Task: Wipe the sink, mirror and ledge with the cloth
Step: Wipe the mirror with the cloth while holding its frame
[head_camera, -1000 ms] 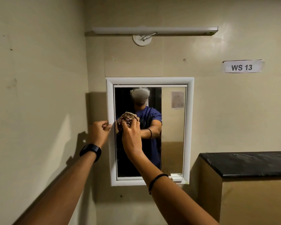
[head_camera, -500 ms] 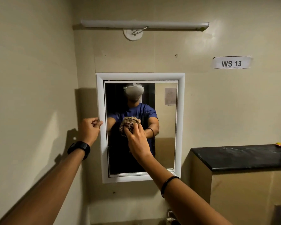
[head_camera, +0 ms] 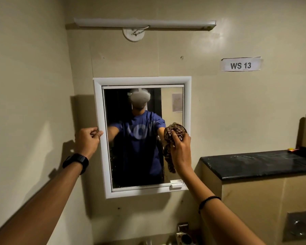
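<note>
we hold the checked cloth (head_camera: 173, 134) against the right side of the mirror (head_camera: 140, 152)
our right hand (head_camera: 181, 151) grips the bunched cloth, fingers curled round it; our left hand (head_camera: 87, 140) pinches the left edge of the white frame (head_camera: 103, 165).

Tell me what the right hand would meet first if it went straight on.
Likely the mirror glass by its right frame; the cloth that the right hand grips seems to touch it.
</note>
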